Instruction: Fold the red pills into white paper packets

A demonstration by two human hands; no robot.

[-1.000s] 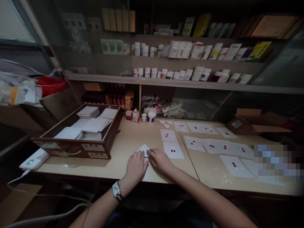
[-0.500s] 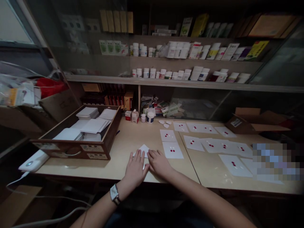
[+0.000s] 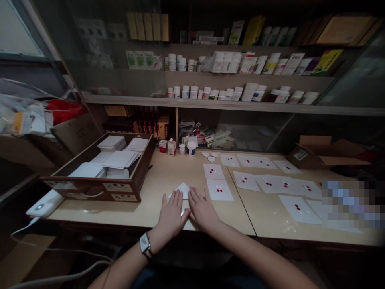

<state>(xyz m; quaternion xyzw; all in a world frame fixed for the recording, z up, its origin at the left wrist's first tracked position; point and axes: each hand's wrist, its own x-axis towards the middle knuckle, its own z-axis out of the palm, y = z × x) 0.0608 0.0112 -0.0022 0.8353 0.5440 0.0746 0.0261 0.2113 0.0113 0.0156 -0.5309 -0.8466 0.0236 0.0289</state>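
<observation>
Under flat, outstretched hands [image 3: 172, 213], white paper [image 3: 182, 188], pointed tip visible, lower part hidden.

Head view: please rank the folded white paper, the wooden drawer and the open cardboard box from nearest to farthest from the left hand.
1. Folded white paper: partly under the left hand.
2. Wooden drawer: on the desk, to that hand's left.
3. Open cardboard box: toward the desk's back, far to the right.
</observation>
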